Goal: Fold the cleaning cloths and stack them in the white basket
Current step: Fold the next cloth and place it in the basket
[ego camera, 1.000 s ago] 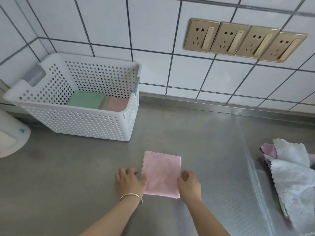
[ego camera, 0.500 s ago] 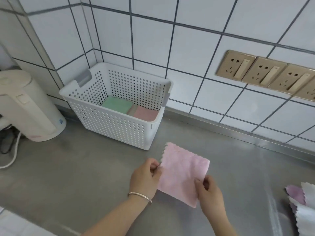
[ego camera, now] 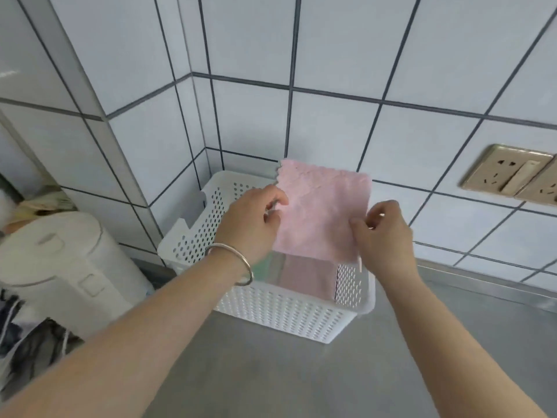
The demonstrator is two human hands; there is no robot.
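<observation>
**Folded pink cloth held over the white basket**

At the centre of the frame, a folded pink cleaning cloth point(ego camera: 322, 211) is held in the air above the white perforated basket point(ego camera: 289, 312), which stands on the grey table point(ego camera: 271, 372) against the tiled wall. The left hand point(ego camera: 251, 224), with a metal bangle point(ego camera: 233, 263) on its wrist, pinches the cloth's left edge; the right hand point(ego camera: 384, 233) pinches its lower right edge between thumb and fingers. Inside the basket, below the held cloth, lie a folded pink cloth point(ego camera: 307, 276) and, to its left, a green cloth point(ego camera: 260, 268), mostly hidden by the left wrist. A white electric kettle point(ego camera: 60, 267) stands at the left of the frame, and gold wall sockets point(ego camera: 512, 173) sit at the right.

Risks, as judged from this position: the cloth is held only at its edges, so the fold may fall open if either pinch is released early. Lowered off-centre, it could catch on the basket's rim or land askew across both cloths rather than squarely on the pink one.
</observation>
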